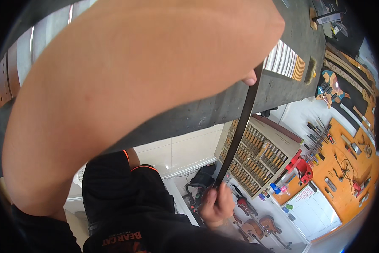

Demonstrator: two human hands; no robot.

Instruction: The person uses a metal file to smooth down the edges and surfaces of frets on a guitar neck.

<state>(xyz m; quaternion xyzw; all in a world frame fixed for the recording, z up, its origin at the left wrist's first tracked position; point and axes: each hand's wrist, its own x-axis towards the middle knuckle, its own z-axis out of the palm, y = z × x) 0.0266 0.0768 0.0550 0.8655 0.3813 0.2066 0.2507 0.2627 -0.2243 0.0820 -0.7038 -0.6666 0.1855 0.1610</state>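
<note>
My left forearm arches across the upper left of the head view. My left hand (249,76), mostly hidden behind it, holds the upper part of a long, flat, dark bar (239,130) at the edge of a dark grey bench (274,92). My right hand (217,202) is closed round the bar's lower end, out past the bench edge. Beside the upper end lies a row of pale slats with silvery strips (282,61), with a small brush (311,69) to its right. More slatted pieces (12,74) lie at the upper left, partly behind my arm.
A compartmented rack of small handled tools (252,156) stands below the bench. An orange tool board (343,173) and a whiteboard (309,211) are at the right. Several guitars (265,225) are at the lower right, and a blue patterned guitar body (328,88) sits at the upper right.
</note>
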